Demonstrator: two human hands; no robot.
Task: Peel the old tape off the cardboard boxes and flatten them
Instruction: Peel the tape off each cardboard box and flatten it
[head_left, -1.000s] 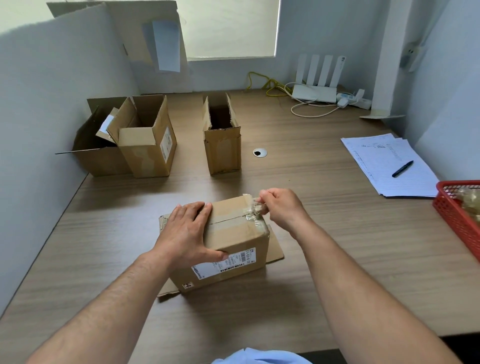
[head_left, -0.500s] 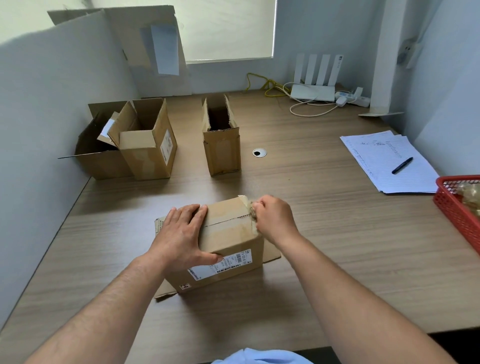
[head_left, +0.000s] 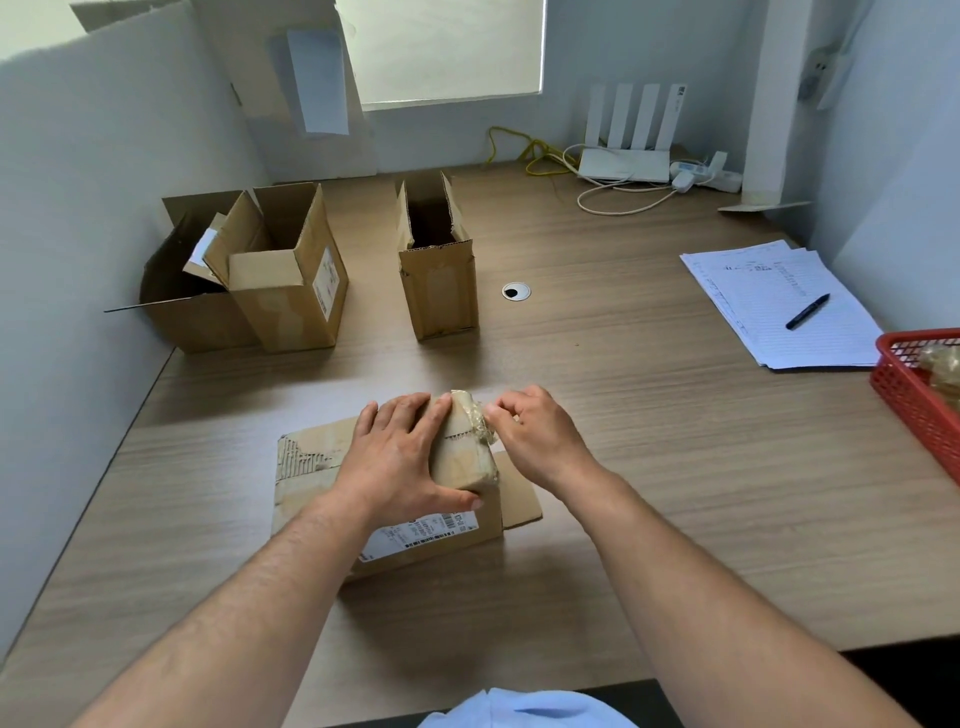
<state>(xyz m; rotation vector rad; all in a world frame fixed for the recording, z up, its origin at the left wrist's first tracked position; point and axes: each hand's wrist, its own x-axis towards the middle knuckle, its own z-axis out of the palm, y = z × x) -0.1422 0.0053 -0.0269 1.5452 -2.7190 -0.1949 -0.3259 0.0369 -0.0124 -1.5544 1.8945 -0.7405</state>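
**Tape peel on near box, right corner**

Wood-grain table (head_left: 649, 415) in a pale-walled corner, window blind at the back. Near box (head_left: 415, 525) sat at the front centre of the table, between both forearms, label on its front face.

Left hand (head_left: 400, 462) was spread flat on the box top, thumb hooked over the front edge, pinning it down. Right hand (head_left: 535, 436) was pinching the loose end of the clear tape (head_left: 480, 421) at the far right top corner, fingers pressed together on it.

Risks, as I judged them:
- Tape looked crumpled and aged; a sharp pull could snap it and leave a strip stuck on.
- It could lift the paper skin instead. The flap at the left already showed torn liner with the fluting exposed.
- If the left hand eased off, the box would likely slide or tip toward the pull.

Box looked worn: brown, creased, glossy tape residue along the right edge. Three more open boxes (head_left: 291, 280) stood at the back left, not yet flattened.
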